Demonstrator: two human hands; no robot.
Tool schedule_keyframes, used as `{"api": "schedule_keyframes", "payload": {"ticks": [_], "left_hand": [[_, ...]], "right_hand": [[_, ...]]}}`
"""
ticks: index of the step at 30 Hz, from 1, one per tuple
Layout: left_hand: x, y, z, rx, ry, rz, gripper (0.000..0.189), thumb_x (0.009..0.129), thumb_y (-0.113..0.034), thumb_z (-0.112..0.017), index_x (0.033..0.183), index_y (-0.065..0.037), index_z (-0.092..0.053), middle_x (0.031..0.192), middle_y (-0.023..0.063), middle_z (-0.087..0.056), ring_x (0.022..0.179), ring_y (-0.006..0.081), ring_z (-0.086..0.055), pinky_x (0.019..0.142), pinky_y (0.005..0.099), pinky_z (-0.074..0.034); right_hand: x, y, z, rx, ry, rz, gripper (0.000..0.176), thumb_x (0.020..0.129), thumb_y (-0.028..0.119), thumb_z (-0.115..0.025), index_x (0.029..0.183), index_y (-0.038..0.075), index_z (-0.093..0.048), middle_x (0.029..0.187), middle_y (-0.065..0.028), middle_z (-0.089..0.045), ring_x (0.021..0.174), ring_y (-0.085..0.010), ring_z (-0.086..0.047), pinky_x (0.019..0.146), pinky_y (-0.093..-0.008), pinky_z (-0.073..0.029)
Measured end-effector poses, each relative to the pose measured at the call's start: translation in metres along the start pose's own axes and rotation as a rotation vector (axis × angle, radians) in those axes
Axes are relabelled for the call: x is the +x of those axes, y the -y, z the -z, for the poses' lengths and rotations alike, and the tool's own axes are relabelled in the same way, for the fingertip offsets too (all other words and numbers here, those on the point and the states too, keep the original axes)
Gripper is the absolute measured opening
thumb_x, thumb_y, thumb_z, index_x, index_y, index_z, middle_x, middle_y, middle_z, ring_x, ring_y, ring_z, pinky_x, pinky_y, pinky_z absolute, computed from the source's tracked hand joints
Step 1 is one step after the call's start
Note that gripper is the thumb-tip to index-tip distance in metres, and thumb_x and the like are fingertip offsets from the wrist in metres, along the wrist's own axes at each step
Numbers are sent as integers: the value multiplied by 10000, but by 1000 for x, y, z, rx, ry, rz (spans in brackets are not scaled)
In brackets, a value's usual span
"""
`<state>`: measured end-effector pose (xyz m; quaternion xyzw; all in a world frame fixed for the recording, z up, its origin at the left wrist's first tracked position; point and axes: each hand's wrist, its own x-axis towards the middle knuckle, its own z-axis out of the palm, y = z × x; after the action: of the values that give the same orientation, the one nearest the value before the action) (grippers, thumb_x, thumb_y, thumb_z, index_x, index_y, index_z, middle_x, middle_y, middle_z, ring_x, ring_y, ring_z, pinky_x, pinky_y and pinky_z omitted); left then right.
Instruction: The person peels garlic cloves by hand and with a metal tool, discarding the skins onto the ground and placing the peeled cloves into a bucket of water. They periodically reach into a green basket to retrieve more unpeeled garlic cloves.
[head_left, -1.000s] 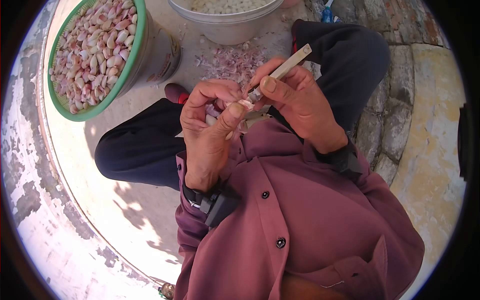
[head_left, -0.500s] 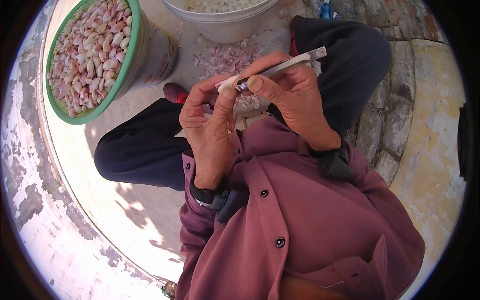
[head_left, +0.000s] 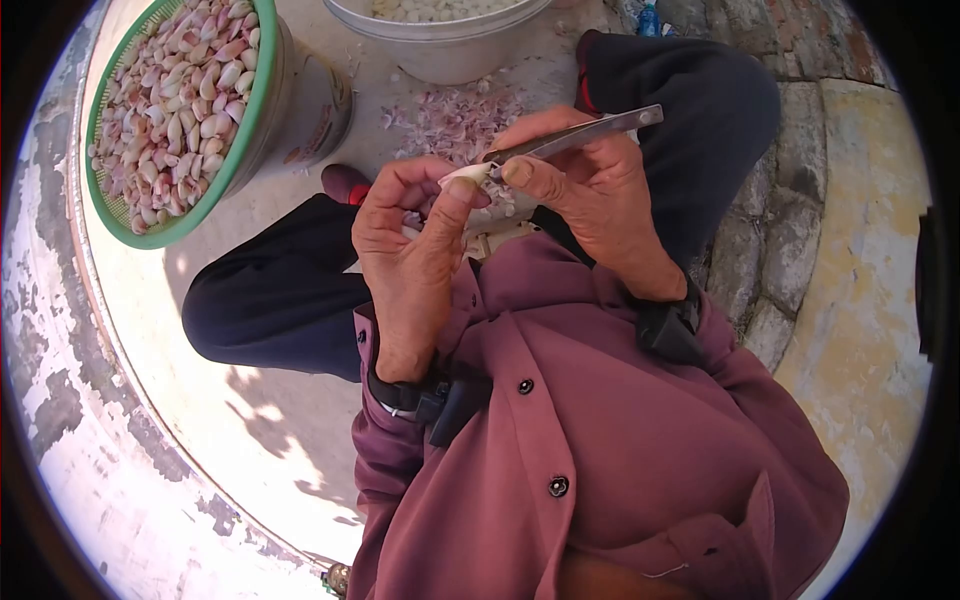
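Note:
Between the thumb and fingers of my left hand (head_left: 410, 250) is a pale garlic clove (head_left: 467, 176); more whitish pieces show lower in its curled fingers. My right hand (head_left: 600, 195) grips a metal knife (head_left: 590, 133), its handle end pointing up and right. The knife's tip meets the clove where both hands come together. Papery pink garlic skins (head_left: 455, 120) lie on the ground beyond my hands.
A green-rimmed basket (head_left: 262, 95) heaped with unpeeled cloves stands at the upper left, on a bucket (head_left: 325, 115). A white tub (head_left: 440, 50) of peeled cloves is at the top. My bent legs flank the skins. A blue item (head_left: 649, 20) lies upper right.
My left hand has shifted slightly left, and more of the clove shows. The knife has turned, with its flat side now darker, and its outer end sits a little further right and lower.

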<state>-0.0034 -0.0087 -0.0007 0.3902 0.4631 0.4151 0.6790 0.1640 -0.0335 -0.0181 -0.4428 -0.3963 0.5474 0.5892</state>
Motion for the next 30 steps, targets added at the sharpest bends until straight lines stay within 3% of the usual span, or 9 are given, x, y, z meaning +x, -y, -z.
{"api": "schedule_keyframes", "payload": {"ticks": [9,14,16,23,26,30], "left_hand": [[-3,-6,0,-86,39,80,140,886,-107,-679,965,-23,-600,760,21,-655,523,-17,-412,455,140,-282],[-2,-7,5,-208,126,172,177,872,-124,-699,969,-15,-600,778,48,-659,530,3,-460,457,144,-316],[-3,-7,3,-225,138,153,180,869,-123,-700,967,-12,-598,795,57,-661,548,12,-479,462,150,-334],[1,1,-4,-532,183,180,167,877,-117,-687,981,-21,-598,824,41,-652,596,26,-504,492,166,-373],[3,11,-1,-351,123,19,181,887,-127,-679,1018,-25,-608,828,22,-639,583,19,-470,501,165,-363],[-3,7,0,-146,53,-2,186,903,-146,-665,1038,-25,-622,820,8,-625,557,9,-420,510,160,-348]], "right_hand": [[-3,4,0,66,24,-19,170,889,112,-677,1007,-5,-641,939,-55,-657,874,-99,-610,795,-233,-486],[-4,6,3,77,36,-38,184,901,144,-666,1014,2,-633,939,-59,-660,875,-103,-618,786,-230,-496],[-6,10,5,277,35,-227,201,911,172,-652,1026,10,-622,938,-65,-661,859,-111,-635,766,-236,-519],[-9,5,2,425,49,-314,207,921,179,-636,1050,19,-608,944,-61,-661,824,-109,-648,737,-246,-536],[-8,0,2,467,21,-298,207,921,178,-637,1052,19,-611,952,-57,-661,830,-110,-644,740,-244,-534],[-3,1,-2,178,-26,-103,192,906,157,-660,1025,11,-627,937,-53,-665,836,-98,-630,763,-233,-517]]}}
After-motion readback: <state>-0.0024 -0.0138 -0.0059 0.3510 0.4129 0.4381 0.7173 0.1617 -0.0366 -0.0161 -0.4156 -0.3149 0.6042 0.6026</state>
